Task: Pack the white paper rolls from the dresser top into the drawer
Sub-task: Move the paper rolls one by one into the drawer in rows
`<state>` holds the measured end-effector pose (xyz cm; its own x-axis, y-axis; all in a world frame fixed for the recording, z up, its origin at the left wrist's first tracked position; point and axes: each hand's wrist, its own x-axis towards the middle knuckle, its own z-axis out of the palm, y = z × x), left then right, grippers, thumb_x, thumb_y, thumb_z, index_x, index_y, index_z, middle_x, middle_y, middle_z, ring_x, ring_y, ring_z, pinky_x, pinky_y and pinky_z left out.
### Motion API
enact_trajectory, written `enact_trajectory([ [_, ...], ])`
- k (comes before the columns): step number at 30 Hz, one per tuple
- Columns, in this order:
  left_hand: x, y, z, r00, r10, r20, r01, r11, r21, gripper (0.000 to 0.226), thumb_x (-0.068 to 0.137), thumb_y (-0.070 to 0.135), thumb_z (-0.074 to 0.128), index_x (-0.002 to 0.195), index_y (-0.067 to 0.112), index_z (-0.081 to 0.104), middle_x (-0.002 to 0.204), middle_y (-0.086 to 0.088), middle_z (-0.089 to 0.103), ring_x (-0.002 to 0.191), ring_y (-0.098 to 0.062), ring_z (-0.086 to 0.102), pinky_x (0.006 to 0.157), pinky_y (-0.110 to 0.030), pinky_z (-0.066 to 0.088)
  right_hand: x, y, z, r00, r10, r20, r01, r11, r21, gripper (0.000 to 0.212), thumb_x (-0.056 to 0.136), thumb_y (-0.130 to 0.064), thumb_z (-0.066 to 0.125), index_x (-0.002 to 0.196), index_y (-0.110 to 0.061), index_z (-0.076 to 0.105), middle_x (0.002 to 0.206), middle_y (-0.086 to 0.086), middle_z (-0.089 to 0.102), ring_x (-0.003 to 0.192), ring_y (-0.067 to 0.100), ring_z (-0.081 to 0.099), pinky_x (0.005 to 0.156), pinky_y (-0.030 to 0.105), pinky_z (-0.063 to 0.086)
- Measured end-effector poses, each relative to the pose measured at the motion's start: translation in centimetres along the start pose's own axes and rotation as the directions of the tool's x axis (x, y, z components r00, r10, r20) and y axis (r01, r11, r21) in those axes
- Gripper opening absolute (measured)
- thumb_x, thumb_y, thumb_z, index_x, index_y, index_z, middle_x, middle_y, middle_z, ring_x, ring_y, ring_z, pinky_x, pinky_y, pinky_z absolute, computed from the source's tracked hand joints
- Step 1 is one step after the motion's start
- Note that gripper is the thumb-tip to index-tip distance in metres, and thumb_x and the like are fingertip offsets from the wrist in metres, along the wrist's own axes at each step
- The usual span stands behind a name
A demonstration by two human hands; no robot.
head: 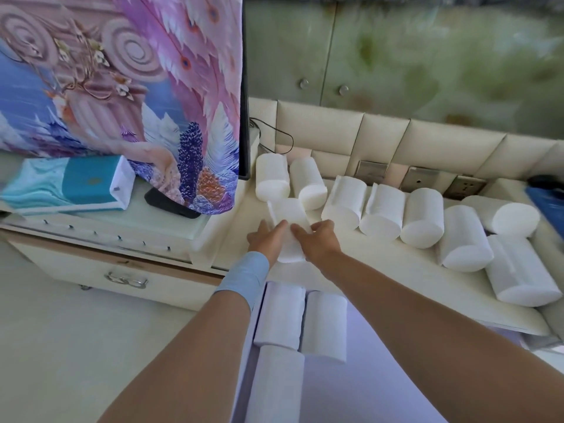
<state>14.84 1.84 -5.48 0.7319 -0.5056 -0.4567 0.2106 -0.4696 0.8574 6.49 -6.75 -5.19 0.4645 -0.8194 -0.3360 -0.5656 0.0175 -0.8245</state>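
Both hands meet on one white paper roll [288, 230] that lies at the near edge of the cream counter [381, 270], its length running near to far. The left hand [268, 239], with a light blue band [244, 279] around its wrist, grasps the roll's left side, and the right hand [320, 242] grasps its right side, fingers [300, 232] curled over the top. Just beyond the held roll, two rolls [271, 178] stand close together at the far left of the counter. To their right, six more rolls [422, 218] stretch in a loose line toward the near right, some touching their neighbours. Below the counter's near edge the drawer [381, 377] is pulled open, showing a pale lavender floor. Three packed rolls [280, 315] lie against its left side, two side by side at the far end and one nearer. To the left, a patterned cloth [122, 87] hangs over an upright screen, with a teal box [70, 184] beside it on a lower cabinet. Wall sockets [418, 178] sit in the padded panel behind the rolls.
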Motion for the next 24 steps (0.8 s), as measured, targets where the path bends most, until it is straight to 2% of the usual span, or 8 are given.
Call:
enact_trajectory([
  [3,-1.0,-1.1,-0.2,1.0,0.006,-0.002,-0.006,1.0,0.021,0.061,0.082,0.046,0.058,0.14,0.027,0.048,0.138,-0.011,0.043,0.109,-0.033,0.058,0.098,-0.044,0.05,-1.1,1.1,-1.1,0.99,0.084,0.11,-0.094,0.991,0.093,0.081,0.081,-0.049,0.078,0.142,-0.018,0.035,0.124,0.003,0.055,0.109,0.028,0.061,0.091,0.041,0.058],
  [7,-3.6,-2.5,0.5,0.999,0.005,0.046,-0.007,0.999,0.042,0.054,0.085,0.023,0.06,0.136,0.017,0.045,0.12,-0.008,0.056,0.103,-0.03,0.059,0.09,-0.041,0.052,-3.9,3.2,-3.4,0.957,0.112,0.269,-0.144,0.984,0.101,0.097,0.073,-0.042,0.087,0.152,-0.021,0.034,0.13,0.001,0.058,0.105,0.02,0.061,0.068,0.028,0.052],
  [9,-5.6,-2.8,1.0,0.995,-0.008,0.102,-0.001,0.996,0.088,0.053,0.087,0.018,0.059,0.137,0.018,0.039,0.109,-0.005,0.055,0.096,-0.027,0.055,0.079,-0.034,0.049,-5.1,4.8,-4.8,0.933,0.115,0.34,-0.142,0.988,0.057,0.09,0.068,-0.039,0.09,0.144,-0.027,0.044,0.125,-0.003,0.065,0.099,0.016,0.062,0.071,0.027,0.048],
  [12,-8.0,-3.0,1.5,0.971,-0.014,0.239,-0.019,0.99,0.137,0.066,0.086,0.015,0.06,0.143,0.03,0.03,0.103,-0.004,0.054,0.09,-0.024,0.055,0.076,-0.034,0.051,-7.2,7.2,-6.7,0.903,0.132,0.409,-0.177,0.982,0.073,0.063,0.068,-0.034,0.088,0.125,-0.03,0.062,0.117,-0.004,0.074,0.112,0.022,0.067,0.102,0.047,0.05],
  [15,-10.0,-3.6,2.2,0.926,-0.04,0.375,-0.046,0.975,0.219,0.072,0.078,0.014,0.06,0.143,0.034,0.036,0.103,-0.007,0.057,0.082,-0.024,0.06,0.069,-0.035,0.057,-10.2,9.2,-8.3,0.891,0.117,0.438,-0.192,0.972,0.132,0.05,0.072,-0.042,0.086,0.118,-0.03,0.07,0.111,-0.004,0.078,0.109,0.022,0.071,0.1,0.052,0.053],
  [18,-11.7,-5.0,2.9,0.865,-0.15,0.478,0.003,0.956,0.295,0.061,0.078,0.012,0.061,0.134,0.03,0.044,0.103,-0.009,0.058,0.074,-0.025,0.062,0.072,-0.039,0.058,-13.0,12.5,-9.5,0.889,0.145,0.434,-0.209,0.972,0.104,0.052,0.071,-0.042,0.088,0.118,-0.028,0.07,0.108,-0.003,0.079,0.105,0.021,0.073,0.094,0.052,0.058],
  [21,-12.9,-7.0,3.9,0.822,-0.236,0.518,-0.091,0.844,0.529,0.051,0.082,0.021,0.06,0.13,0.032,0.048,0.104,-0.001,0.064,0.088,-0.022,0.067,0.084,-0.037,0.056,-15.2,16.5,-10.2,0.891,0.246,0.381,-0.271,0.963,0.013,0.086,0.06,-0.039,0.094,0.132,-0.029,0.047,0.118,-0.001,0.069,0.105,0.022,0.069,0.084,0.047,0.062],
  [24,-13.1,-9.0,5.2,0.855,-0.17,0.489,-0.322,0.565,0.76,0.055,0.085,0.025,0.059,0.136,0.038,0.043,0.133,0.005,0.053,0.114,-0.02,0.057,0.092,-0.034,0.05,-16.6,19.2,-10.2,0.879,0.316,0.357,-0.307,0.948,-0.083,0.1,0.062,-0.034,0.094,0.137,-0.033,0.029,0.119,0.001,0.057,0.104,0.023,0.062,0.081,0.044,0.061],
])
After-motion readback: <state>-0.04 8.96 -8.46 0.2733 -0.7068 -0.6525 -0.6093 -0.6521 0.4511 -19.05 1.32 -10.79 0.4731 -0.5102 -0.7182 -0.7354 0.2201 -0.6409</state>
